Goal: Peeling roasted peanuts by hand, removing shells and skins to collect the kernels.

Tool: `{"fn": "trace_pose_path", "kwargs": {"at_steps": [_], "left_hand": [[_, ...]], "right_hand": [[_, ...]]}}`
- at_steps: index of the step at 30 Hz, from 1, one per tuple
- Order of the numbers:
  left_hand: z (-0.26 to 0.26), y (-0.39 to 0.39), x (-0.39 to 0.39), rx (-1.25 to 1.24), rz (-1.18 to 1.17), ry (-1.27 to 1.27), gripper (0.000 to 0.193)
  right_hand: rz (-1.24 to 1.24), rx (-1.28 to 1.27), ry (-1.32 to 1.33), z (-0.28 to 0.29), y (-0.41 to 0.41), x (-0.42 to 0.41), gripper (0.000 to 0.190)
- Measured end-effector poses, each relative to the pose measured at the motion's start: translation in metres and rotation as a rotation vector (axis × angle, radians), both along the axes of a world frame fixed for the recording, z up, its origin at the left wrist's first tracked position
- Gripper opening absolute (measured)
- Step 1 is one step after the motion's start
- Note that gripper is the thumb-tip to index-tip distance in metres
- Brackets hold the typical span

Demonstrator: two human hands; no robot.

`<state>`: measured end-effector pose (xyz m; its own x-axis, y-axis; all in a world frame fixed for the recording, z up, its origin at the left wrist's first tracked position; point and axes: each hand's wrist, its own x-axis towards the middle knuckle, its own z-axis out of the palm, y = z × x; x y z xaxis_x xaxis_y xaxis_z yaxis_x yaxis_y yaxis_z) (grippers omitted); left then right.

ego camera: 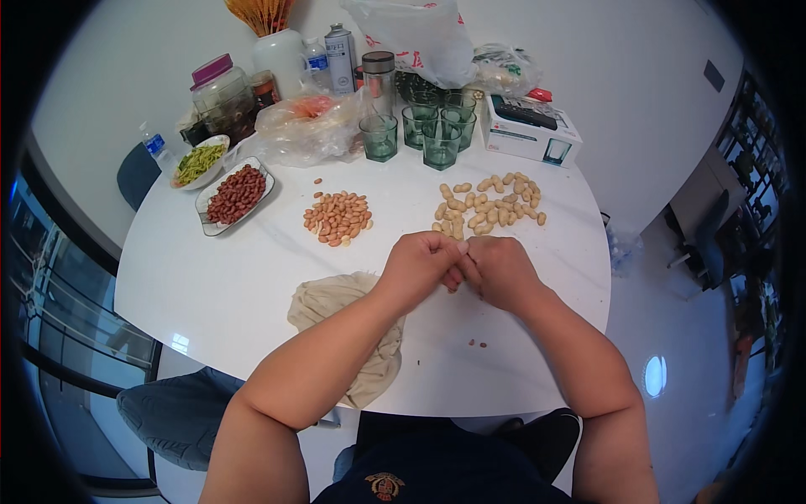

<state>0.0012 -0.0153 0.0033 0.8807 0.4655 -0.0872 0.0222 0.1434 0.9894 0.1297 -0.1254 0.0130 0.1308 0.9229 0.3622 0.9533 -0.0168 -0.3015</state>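
My left hand (427, 259) and my right hand (502, 263) meet above the white table, thumbs and fingertips drawn together. Whatever may be pinched between them is hidden by the fingers. Just beyond the knuckles lies a loose spread of unshelled peanuts (502, 205). To the left of that is a heap of shelled peanut kernels (338, 217), pinkish-brown, with one stray kernel (318, 181) behind it. A crumpled beige cloth (327, 299) lies partly beneath my left forearm. Two small reddish-brown bits (477, 344) rest on the table between my forearms.
On the round white table (208, 296), a dish of dark red beans or nuts (236, 194) and a bowl of green strips (200, 162) stand left. Green glasses (441, 145), a plastic bag (308, 129), a jar (220, 94) and a white box (532, 135) line the back.
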Motion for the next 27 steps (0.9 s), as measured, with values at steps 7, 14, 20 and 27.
{"fn": "trace_pose_path", "kwargs": {"at_steps": [7, 14, 20, 27], "left_hand": [[0.002, -0.002, -0.001, 0.017, -0.001, -0.002, 0.032], [0.009, -0.004, -0.008, 0.078, 0.028, 0.118, 0.039], [0.008, -0.001, -0.006, -0.294, 0.014, 0.067, 0.034], [-0.011, 0.008, 0.003, -0.558, 0.070, -0.019, 0.029]], "right_hand": [[0.055, -0.029, -0.085, 0.003, -0.002, 0.001, 0.026], [0.195, 0.122, -0.036, 0.002, 0.000, -0.001, 0.025], [0.158, 0.095, -0.075, 0.005, -0.003, -0.003, 0.025], [0.155, 0.044, 0.223, 0.002, 0.000, 0.008, 0.029]]}}
